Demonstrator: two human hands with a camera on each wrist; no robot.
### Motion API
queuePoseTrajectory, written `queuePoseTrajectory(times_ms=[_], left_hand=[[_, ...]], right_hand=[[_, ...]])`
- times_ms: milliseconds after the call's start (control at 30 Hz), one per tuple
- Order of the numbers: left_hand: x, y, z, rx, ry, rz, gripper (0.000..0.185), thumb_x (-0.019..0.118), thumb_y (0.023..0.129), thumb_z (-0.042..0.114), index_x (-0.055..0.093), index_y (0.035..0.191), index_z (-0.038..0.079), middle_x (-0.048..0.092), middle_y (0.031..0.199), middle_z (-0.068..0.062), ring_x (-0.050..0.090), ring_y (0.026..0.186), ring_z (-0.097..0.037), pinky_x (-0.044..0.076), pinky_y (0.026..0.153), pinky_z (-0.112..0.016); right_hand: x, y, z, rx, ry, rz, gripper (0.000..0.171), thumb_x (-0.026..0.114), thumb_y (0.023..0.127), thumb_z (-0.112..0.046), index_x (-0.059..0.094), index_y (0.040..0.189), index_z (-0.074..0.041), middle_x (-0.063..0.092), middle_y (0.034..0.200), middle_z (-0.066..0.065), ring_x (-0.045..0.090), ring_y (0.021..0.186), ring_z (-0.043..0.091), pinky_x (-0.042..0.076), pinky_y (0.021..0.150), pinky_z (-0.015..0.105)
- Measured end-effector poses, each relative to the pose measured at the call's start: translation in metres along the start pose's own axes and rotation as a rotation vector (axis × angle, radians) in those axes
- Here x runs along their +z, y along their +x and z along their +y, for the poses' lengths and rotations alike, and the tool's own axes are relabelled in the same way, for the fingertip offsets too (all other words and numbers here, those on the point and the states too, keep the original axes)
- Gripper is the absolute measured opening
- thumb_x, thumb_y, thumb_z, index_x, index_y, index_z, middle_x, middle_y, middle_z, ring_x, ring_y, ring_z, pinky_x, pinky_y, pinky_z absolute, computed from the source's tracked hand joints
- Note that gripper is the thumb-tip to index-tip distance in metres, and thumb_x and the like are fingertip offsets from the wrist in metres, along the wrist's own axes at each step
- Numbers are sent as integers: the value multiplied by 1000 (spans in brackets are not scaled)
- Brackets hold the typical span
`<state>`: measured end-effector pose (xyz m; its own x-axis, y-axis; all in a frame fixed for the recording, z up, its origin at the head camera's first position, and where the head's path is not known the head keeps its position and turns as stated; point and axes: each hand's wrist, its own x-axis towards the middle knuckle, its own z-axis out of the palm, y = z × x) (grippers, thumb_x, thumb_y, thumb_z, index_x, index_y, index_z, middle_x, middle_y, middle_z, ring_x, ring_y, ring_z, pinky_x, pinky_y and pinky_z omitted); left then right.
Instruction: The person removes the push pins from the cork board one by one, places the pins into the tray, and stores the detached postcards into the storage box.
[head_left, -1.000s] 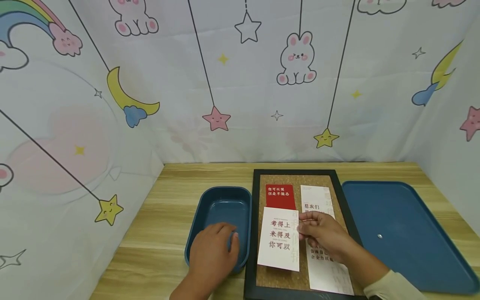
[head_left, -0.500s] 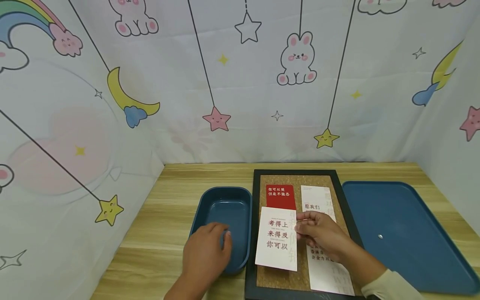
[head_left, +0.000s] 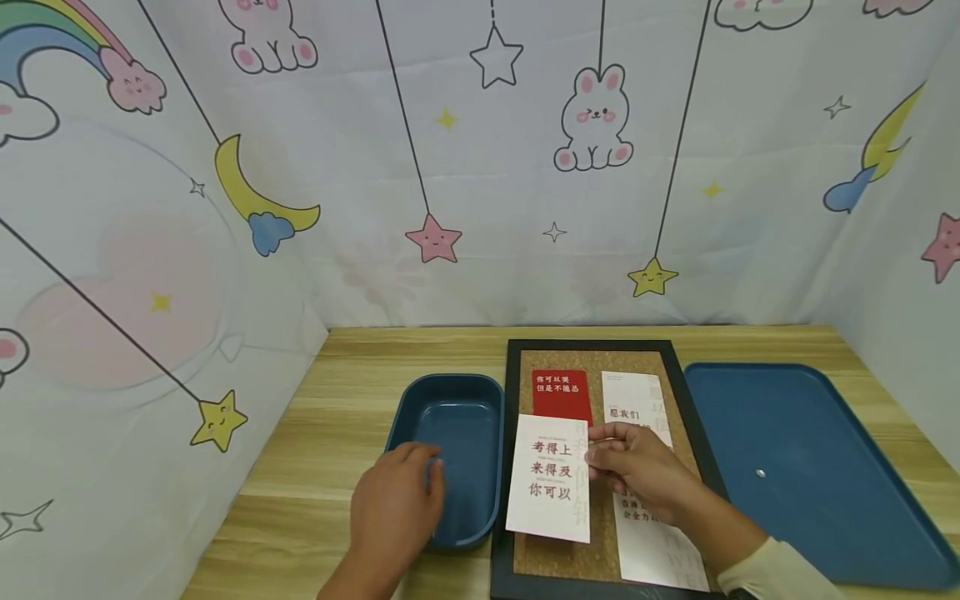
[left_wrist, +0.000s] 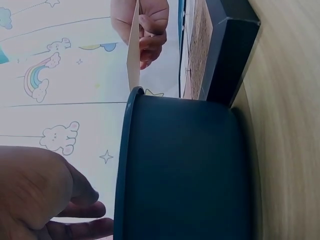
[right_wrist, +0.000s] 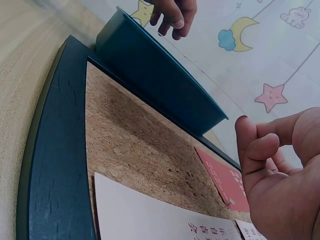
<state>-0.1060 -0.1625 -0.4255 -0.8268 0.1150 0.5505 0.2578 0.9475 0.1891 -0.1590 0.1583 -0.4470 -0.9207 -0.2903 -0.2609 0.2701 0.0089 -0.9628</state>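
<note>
Currently red card (head_left: 560, 393) and white cards (head_left: 663, 558) lie on lower-centre corkboard (head_left: 547, 562); right hand (head_left: 637, 467) pinches loose card (head_left: 549, 479), not yet down, left hand (head_left: 396, 504) relaxed.

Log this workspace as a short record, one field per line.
Right hand: pinches a white printed card by its right edge
Held card: raised above the corkboard, hiding part of the red card in the head view
Left hand: at the blue bin, holding nothing; contact with its rim unclear
Board layout: black frame; red card upper left, white printed material along the right, partly hidden
Right of board: blue tray with a small shiny item, too small to identify
Surface: wood-grain table
</note>
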Motion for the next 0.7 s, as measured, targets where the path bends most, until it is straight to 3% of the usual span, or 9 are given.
queuePoseTrajectory(times_ms=[700], left_hand=[[-3, -1, -17, -106, 29, -27, 16, 77, 86, 6, 77, 102, 9, 73, 102, -11, 67, 93, -34, 55, 65, -50]], right_hand=[[5, 4, 0, -7, -12, 1, 40, 65, 97, -3, 47, 130, 10, 67, 92, 13, 62, 74, 17, 41, 52, 21]])
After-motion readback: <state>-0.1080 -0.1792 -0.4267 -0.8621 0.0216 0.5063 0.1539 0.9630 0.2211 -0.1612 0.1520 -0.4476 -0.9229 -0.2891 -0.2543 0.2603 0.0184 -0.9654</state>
